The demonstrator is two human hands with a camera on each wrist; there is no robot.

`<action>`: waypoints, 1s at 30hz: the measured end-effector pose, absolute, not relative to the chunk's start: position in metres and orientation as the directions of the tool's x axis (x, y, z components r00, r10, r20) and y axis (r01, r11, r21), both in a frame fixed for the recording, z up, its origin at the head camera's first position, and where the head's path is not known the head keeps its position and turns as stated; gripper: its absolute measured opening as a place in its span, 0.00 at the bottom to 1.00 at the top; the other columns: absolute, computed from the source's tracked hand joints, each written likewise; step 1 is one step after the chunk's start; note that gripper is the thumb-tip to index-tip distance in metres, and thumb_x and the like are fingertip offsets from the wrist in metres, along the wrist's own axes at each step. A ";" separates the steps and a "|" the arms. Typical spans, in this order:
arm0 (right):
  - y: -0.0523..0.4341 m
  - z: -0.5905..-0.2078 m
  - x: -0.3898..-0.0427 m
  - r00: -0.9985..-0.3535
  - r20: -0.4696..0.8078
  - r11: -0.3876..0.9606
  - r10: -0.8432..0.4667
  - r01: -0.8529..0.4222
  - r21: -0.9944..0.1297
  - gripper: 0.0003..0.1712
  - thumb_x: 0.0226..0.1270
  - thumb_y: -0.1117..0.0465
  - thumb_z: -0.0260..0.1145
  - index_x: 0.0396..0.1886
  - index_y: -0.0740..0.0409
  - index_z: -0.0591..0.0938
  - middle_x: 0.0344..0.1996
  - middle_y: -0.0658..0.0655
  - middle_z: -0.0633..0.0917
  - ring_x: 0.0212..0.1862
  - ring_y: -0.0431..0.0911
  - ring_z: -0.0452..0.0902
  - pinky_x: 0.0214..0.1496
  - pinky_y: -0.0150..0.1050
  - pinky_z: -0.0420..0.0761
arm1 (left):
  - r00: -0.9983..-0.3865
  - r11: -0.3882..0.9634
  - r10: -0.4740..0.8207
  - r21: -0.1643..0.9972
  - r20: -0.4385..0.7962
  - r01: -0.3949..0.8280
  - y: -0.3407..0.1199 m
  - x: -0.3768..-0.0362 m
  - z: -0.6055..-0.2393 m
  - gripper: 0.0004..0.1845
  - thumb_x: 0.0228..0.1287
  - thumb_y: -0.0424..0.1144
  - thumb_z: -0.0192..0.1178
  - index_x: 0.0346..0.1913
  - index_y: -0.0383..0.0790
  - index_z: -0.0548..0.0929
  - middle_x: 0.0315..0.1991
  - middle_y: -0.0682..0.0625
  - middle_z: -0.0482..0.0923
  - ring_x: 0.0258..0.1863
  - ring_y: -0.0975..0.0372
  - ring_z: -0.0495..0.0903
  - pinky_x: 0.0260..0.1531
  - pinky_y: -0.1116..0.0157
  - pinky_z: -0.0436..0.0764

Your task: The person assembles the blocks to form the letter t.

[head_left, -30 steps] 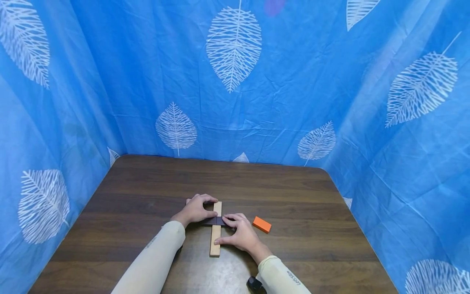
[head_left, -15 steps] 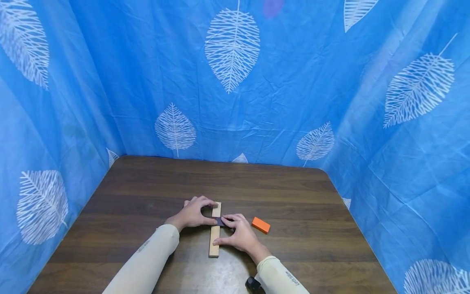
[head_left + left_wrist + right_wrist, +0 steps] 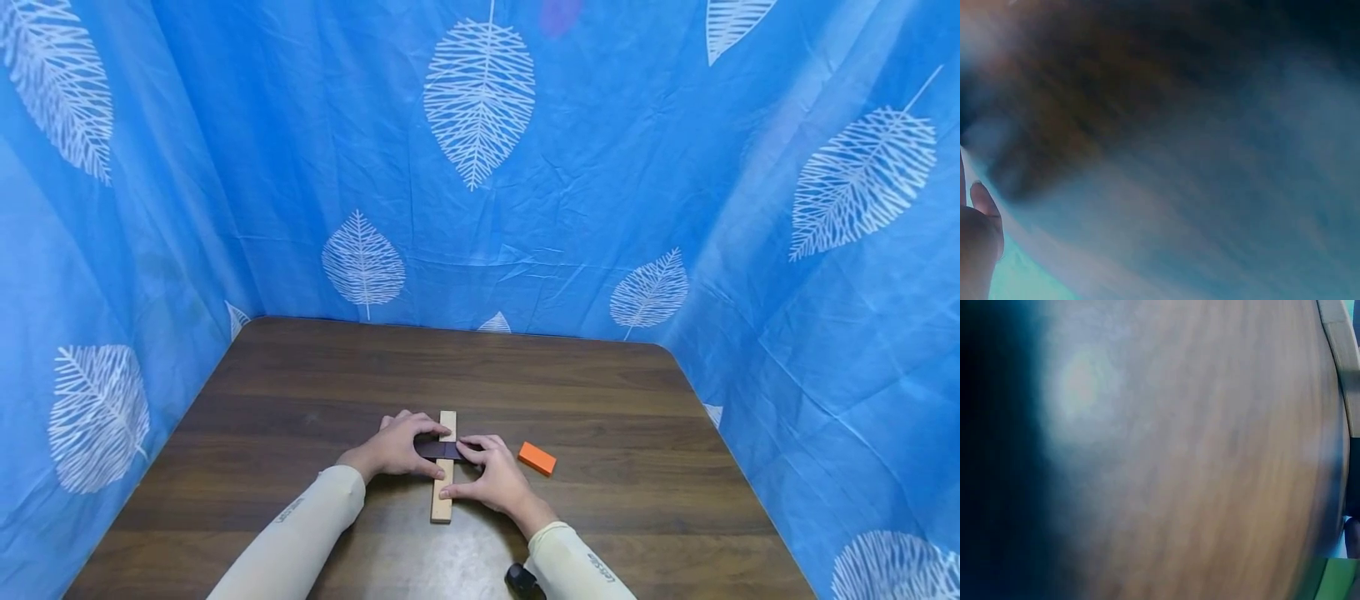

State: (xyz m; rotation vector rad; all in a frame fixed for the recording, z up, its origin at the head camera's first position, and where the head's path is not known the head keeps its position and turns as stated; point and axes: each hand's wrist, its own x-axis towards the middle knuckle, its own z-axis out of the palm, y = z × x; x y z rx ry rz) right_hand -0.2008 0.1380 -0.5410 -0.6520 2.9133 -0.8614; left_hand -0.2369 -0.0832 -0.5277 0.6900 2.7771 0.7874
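Observation:
In the head view, a pale wooden strip (image 3: 442, 508) runs away from me on the table, and a dark bar (image 3: 430, 449) crosses its middle, with a faint seam line near the centre. My left hand (image 3: 392, 447) reaches in from the left, fingers spread over the crossing: index fingertip at the far pale part, thumb at the near part. From the right, my right hand (image 3: 497, 478) touches the dark bar's right side with its fingertips, thumb against the near pale part. The right wrist view catches the pale strip (image 3: 1342, 344) at its edge; the left wrist view is mostly blurred.
An orange block (image 3: 537, 458) lies on the brown wood-grain table (image 3: 592, 392), right of my right hand. Blue curtains (image 3: 570, 167) with white leaf prints stand behind the table and along both sides.
My left thumb moved from the dark bar toward me onto the near pale part, uncovering the bar's left side. My right hand keeps its place; the blocks barely shift.

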 end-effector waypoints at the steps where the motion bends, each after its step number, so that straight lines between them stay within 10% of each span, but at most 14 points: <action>1: 0.138 -0.541 -0.201 -0.912 0.082 0.760 -0.402 -0.382 -0.526 0.52 0.36 0.24 0.68 0.62 0.47 0.76 0.60 0.44 0.76 0.62 0.44 0.68 0.62 0.47 0.70 | -0.877 0.755 0.478 0.530 -0.043 0.385 -0.083 -0.237 -0.528 0.39 0.36 0.69 0.69 0.57 0.63 0.77 0.54 0.60 0.77 0.52 0.62 0.68 0.46 0.54 0.60; 20: 0.143 -0.541 -0.201 -0.900 0.152 0.726 -0.408 -0.421 -0.544 0.50 0.35 0.27 0.72 0.58 0.50 0.79 0.60 0.48 0.76 0.62 0.48 0.67 0.61 0.50 0.70 | -0.889 0.780 0.455 0.500 -0.043 0.375 -0.079 -0.237 -0.527 0.39 0.34 0.72 0.68 0.55 0.63 0.80 0.55 0.60 0.77 0.52 0.62 0.69 0.49 0.52 0.61; 30: 0.149 -0.541 -0.204 -0.903 0.344 0.609 -0.259 -0.429 -0.667 0.29 0.45 0.41 0.75 0.46 0.51 0.86 0.50 0.52 0.82 0.54 0.48 0.74 0.55 0.48 0.71 | -0.900 0.787 0.429 0.522 -0.078 0.330 -0.078 -0.234 -0.522 0.38 0.33 0.70 0.70 0.53 0.61 0.80 0.55 0.61 0.76 0.53 0.61 0.68 0.47 0.52 0.60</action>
